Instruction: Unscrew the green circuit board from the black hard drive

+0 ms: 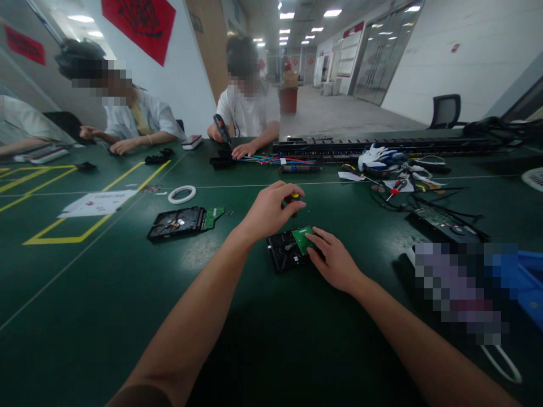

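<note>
In the head view my left hand (pixel 274 209) is closed around a small screwdriver (pixel 294 196) with a yellow and dark handle. It is held upright above a black hard drive (pixel 282 251), which lies flat on the table. Most of the handle is hidden by my fingers, and where the tip meets the drive is hard to make out. My right hand (pixel 335 260) grips the drive's right side, its fingers pressing on the green circuit board (pixel 300 240). Left of my hands lies another hard drive (pixel 178 222) with a green circuit board (pixel 213 216) jutting from its end.
A white tape ring (pixel 182 194) and paper sheet (pixel 97 203) lie left. Gloves (pixel 377 158), cables and a red-handled screwdriver (pixel 397 187) sit right, near another circuit-board device (pixel 449 223) and a blue bin (pixel 521 282). Opposite, a person (pixel 250 102) holds a power screwdriver (pixel 222 128).
</note>
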`<state>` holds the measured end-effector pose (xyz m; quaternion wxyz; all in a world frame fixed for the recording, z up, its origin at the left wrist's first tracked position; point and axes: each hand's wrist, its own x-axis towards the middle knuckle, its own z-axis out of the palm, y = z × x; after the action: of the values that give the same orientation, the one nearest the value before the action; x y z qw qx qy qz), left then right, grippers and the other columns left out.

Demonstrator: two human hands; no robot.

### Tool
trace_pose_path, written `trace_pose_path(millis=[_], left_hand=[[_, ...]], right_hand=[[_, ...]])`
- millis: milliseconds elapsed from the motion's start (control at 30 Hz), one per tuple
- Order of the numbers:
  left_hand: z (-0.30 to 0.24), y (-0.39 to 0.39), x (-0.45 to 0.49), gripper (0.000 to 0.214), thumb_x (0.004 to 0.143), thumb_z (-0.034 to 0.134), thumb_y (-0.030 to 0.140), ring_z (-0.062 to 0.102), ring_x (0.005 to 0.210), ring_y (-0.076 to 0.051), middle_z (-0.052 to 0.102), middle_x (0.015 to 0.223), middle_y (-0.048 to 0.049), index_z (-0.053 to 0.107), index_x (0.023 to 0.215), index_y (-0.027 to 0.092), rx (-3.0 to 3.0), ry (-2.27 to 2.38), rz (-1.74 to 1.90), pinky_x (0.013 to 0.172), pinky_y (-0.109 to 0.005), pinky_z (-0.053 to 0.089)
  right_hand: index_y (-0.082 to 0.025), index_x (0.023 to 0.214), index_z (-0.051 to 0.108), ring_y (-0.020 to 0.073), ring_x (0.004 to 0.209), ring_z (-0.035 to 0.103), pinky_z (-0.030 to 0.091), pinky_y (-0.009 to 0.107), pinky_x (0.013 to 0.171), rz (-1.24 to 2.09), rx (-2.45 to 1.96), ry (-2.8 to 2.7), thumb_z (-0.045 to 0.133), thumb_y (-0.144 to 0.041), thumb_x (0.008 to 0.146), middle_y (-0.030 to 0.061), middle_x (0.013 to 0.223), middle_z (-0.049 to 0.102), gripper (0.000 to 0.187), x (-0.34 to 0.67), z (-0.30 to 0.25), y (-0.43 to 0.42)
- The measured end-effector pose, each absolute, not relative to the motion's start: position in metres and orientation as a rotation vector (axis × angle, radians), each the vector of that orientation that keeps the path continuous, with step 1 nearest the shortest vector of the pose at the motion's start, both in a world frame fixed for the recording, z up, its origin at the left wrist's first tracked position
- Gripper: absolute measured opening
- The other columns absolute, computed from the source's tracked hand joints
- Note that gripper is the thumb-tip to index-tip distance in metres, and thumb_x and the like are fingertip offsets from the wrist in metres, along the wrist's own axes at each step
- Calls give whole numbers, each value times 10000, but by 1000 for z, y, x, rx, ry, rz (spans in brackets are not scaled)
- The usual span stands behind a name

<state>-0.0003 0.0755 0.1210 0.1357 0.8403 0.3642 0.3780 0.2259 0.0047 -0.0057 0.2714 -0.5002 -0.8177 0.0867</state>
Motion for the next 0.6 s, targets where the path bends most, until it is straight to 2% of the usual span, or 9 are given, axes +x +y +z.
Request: trace_pose_path(millis=[233,367,600], left_hand=[[119,77,0,146,964,720,215,667,869,-161,731,1050,-40,747,1107,216,2437,1069,1110,799,-303,541],[118,78,-1,150,974,700,203,684,952,-183,748,1100,-50,738,1120,207,2454,1080,1126,855,-327,546],[117,79,-1,179,974,691,201,700,1025,-201,765,1143,-49,721,1150,217,2441,1066,1126,913,-353,555]], right_hand=[[-233,1466,615,346,1453,517,421,617,1198,256,-1371,-2205,499,-412,1064,150,1570,550,455,226,-5,4],[-259,1487,595,342,1467,499,416,625,1198,262,-1374,-2204,489,-415,1070,126,1593,530,458,227,-6,5],[-236,1493,587,337,1473,494,421,621,1197,251,-1374,-2214,485,-408,1075,137,1600,520,464,228,-8,4]])
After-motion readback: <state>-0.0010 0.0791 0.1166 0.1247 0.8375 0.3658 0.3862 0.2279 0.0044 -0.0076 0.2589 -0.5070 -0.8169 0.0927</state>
